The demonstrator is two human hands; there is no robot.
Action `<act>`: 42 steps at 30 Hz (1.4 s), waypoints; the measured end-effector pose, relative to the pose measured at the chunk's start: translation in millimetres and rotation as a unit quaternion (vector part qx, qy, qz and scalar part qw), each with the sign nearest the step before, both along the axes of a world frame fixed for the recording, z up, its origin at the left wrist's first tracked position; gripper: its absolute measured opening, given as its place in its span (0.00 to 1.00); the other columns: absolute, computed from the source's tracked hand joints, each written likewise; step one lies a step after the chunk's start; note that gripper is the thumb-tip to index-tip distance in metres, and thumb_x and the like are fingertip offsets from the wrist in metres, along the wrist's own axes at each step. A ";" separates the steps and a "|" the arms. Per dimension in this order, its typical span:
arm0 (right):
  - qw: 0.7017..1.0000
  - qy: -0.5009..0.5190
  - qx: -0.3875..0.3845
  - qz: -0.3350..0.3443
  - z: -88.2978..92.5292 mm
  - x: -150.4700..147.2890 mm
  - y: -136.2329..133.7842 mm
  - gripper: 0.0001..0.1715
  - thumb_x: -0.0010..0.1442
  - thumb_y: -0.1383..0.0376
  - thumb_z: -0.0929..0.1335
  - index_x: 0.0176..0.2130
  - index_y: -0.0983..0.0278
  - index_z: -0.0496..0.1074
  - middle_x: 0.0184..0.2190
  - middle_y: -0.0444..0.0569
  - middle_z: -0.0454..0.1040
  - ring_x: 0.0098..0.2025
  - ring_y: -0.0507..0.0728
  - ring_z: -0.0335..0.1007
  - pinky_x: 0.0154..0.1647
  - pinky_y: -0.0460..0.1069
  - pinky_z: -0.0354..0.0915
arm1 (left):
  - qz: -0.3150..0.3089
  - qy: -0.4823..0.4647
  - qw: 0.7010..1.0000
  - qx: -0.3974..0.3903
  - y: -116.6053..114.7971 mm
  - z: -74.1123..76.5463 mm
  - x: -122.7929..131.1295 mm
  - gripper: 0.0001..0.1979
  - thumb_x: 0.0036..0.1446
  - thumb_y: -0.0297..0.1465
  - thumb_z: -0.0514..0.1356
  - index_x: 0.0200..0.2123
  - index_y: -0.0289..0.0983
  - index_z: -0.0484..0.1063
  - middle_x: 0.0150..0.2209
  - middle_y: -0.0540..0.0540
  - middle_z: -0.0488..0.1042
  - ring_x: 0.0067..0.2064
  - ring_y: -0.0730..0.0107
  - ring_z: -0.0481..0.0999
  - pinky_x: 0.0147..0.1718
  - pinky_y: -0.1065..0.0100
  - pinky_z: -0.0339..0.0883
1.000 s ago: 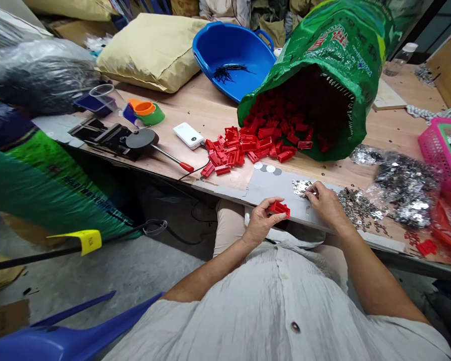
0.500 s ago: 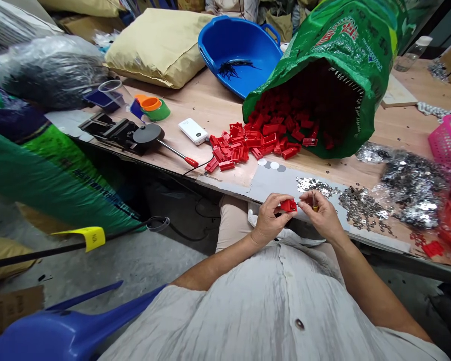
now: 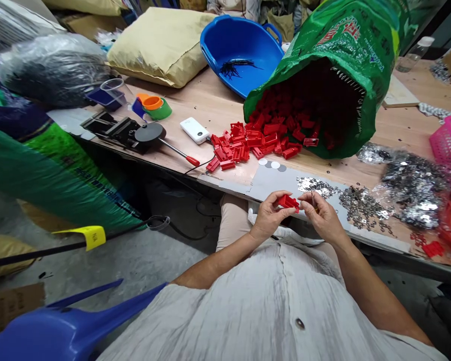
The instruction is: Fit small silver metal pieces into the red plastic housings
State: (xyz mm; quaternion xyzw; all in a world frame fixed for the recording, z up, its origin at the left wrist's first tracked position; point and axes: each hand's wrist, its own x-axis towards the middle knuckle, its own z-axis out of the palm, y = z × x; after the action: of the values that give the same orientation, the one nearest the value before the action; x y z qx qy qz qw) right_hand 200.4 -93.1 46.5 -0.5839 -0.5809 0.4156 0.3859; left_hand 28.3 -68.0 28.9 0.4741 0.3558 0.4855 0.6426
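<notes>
My left hand (image 3: 267,216) pinches a small red plastic housing (image 3: 287,202), its hollow side showing, just past the table's front edge. Close to its right end, the fingertips of my right hand (image 3: 320,214) are pressed together. A slim tool with a yellow handle (image 3: 314,203) sits in that hand, mostly covered by the fingers. Whether the fingertips also pinch a tiny part is too small to tell. Beyond my hands lie a pile of shiny flat metal pieces (image 3: 316,187) and a darker pile of small metal parts (image 3: 363,206) on a grey sheet (image 3: 265,181).
A green sack (image 3: 378,75) lies open, spilling red housings (image 3: 244,143). Behind stand a blue basin (image 3: 244,45) and a stuffed paper sack (image 3: 161,45). A lever tool (image 3: 150,134) and a white power bank (image 3: 194,130) lie left. Bagged metal parts (image 3: 413,185) lie right.
The red housing has turned in my left hand so that more of its hollow side shows. My right fingers have shifted slightly, covering more of the yellow-handled tool.
</notes>
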 end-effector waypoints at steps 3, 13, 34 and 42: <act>0.999 0.039 -0.019 0.009 1.1 3.2 -2.7 0.16 0.66 0.52 0.63 0.47 0.60 0.68 0.33 0.44 0.71 0.25 0.50 0.59 0.26 0.47 0.58 | -0.024 -0.074 0.994 -0.073 0.9 -2.3 1.2 0.23 0.48 0.32 0.71 0.49 0.38 0.72 0.38 0.48 0.77 0.39 0.72 0.76 0.43 0.69 0.70; 0.993 -0.109 0.033 0.012 -7.6 12.3 -7.7 0.23 0.68 0.53 0.59 0.57 0.59 0.68 0.42 0.52 0.70 0.41 0.57 0.68 0.43 0.53 0.66 | -0.050 0.010 0.999 0.008 10.8 -13.3 -5.0 0.22 0.51 0.33 0.68 0.50 0.37 0.72 0.49 0.43 0.76 0.47 0.67 0.76 0.50 0.65 0.70; 0.960 -0.261 0.086 0.052 -26.0 10.7 0.9 0.11 0.64 0.62 0.65 0.43 0.59 0.76 0.41 0.50 0.79 0.40 0.59 0.75 0.44 0.55 0.67 | -0.161 0.283 0.910 0.258 52.7 -19.0 -14.4 0.17 0.53 0.26 0.63 0.48 0.37 0.74 0.45 0.45 0.78 0.46 0.66 0.76 0.49 0.65 0.67; 0.962 -0.254 0.091 0.050 -26.4 9.5 0.5 0.11 0.65 0.63 0.64 0.42 0.59 0.75 0.39 0.50 0.78 0.40 0.59 0.75 0.44 0.54 0.68 | -0.164 0.274 0.918 0.236 55.0 -17.6 -14.2 0.17 0.52 0.27 0.64 0.47 0.38 0.75 0.45 0.45 0.79 0.46 0.66 0.77 0.50 0.65 0.67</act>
State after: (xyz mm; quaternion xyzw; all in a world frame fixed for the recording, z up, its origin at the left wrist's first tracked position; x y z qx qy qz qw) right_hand 209.9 -92.6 20.1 -0.6031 -0.7234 0.2178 0.2558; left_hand 14.1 -13.0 11.3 0.7782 0.3104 0.2939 0.4601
